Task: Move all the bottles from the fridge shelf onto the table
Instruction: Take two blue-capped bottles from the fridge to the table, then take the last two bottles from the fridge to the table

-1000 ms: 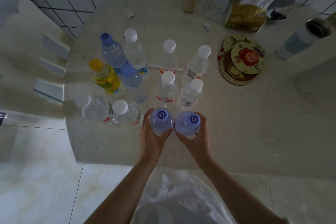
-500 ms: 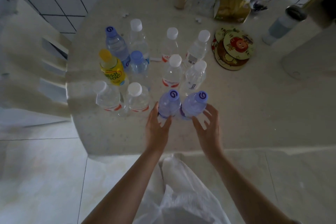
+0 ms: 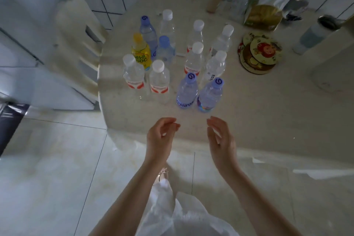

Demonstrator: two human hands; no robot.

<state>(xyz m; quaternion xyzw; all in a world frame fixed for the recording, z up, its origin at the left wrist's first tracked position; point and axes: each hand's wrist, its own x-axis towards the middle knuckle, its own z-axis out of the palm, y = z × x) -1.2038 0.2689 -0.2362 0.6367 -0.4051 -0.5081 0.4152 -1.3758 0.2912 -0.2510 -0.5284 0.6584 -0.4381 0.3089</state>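
Several plastic bottles stand upright in a cluster on the pale stone table [image 3: 258,105]. Nearest me are two blue-tinted bottles with blue caps, the left one [image 3: 187,91] and the right one [image 3: 210,95], side by side. Behind them stand clear white-capped bottles [image 3: 159,80], a yellow drink bottle [image 3: 140,51] and more blue ones [image 3: 147,32]. My left hand [image 3: 160,138] and my right hand [image 3: 220,138] hover empty over the table's near edge, fingers loosely curled and apart, a short way back from the two blue bottles.
A white plastic chair [image 3: 80,44] stands left of the table. A stack of round coasters [image 3: 259,52], a tissue pack [image 3: 265,15], a cardboard roll [image 3: 214,1], a spray bottle [image 3: 239,4] and a flask [image 3: 314,34] sit at the back right. A white appliance [image 3: 24,25] stands far left.
Both hands have let go of the two blue bottles, now standing on the table, and have drawn back toward me. The view has pulled away from the table.
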